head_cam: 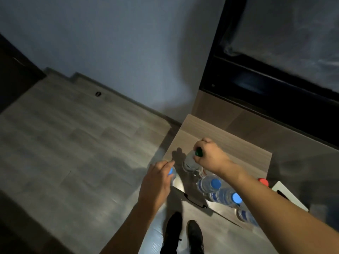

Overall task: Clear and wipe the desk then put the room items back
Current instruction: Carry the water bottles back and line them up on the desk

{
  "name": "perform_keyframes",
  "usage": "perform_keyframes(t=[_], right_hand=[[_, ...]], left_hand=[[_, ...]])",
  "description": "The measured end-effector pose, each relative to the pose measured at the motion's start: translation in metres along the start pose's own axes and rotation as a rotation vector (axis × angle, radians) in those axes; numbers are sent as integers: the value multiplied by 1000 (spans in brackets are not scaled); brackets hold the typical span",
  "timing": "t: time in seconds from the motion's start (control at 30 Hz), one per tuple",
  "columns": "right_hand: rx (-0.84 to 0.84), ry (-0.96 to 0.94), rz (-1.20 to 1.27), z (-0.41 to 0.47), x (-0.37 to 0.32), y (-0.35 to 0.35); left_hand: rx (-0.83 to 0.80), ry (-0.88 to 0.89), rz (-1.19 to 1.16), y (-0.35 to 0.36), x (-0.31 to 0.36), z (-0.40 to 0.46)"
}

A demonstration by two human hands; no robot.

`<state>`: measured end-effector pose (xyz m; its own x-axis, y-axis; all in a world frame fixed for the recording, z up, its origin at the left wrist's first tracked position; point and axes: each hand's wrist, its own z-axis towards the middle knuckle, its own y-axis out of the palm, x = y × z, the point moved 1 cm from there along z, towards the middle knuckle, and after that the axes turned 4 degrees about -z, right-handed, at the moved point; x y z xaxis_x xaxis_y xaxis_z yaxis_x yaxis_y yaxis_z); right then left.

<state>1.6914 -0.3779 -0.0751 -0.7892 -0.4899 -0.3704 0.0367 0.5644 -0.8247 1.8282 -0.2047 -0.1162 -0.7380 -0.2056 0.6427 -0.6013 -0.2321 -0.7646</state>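
Observation:
I look down on a low wooden cabinet top point(238, 143) beside the wall. My right hand point(209, 154) grips the neck of a clear bottle with a green cap point(189, 162), upright on the wood. My left hand point(157, 178) holds a blue-capped bottle point(172, 173) at the cabinet's left edge; its body is mostly hidden under my fingers. Two more blue-capped water bottles point(211, 183) point(227, 196) stand nearer to me, and a third point(245, 217) lies partly under my right forearm.
A red cap point(263, 181) shows behind my right forearm, next to a white object point(286, 193). A dark window or screen point(275, 61) rises behind the cabinet. A black drawer handle point(194, 200) is on the front. Wood floor point(73, 143) lies left; my shoes point(183, 235) are below.

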Motion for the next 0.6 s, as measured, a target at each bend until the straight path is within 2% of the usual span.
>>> perform_keyframes(t=[0.1,0.23,0.3,0.43,0.6], right_hand=[[195,61,92,-32,-12,-34],[466,138,189,-82,-21,-78],[584,185,225,-109,-18,-98],[780,306,321,-172,-1,-123],[1004,511,401,-275,39,-127]], left_hand=[[145,89,-30,-38,21,14],[225,90,-99,-80,62,38],[247,164,-161,-92,90,50],[192,333,-272,-94,150,65],[99,486,-461,-62,240,57]])
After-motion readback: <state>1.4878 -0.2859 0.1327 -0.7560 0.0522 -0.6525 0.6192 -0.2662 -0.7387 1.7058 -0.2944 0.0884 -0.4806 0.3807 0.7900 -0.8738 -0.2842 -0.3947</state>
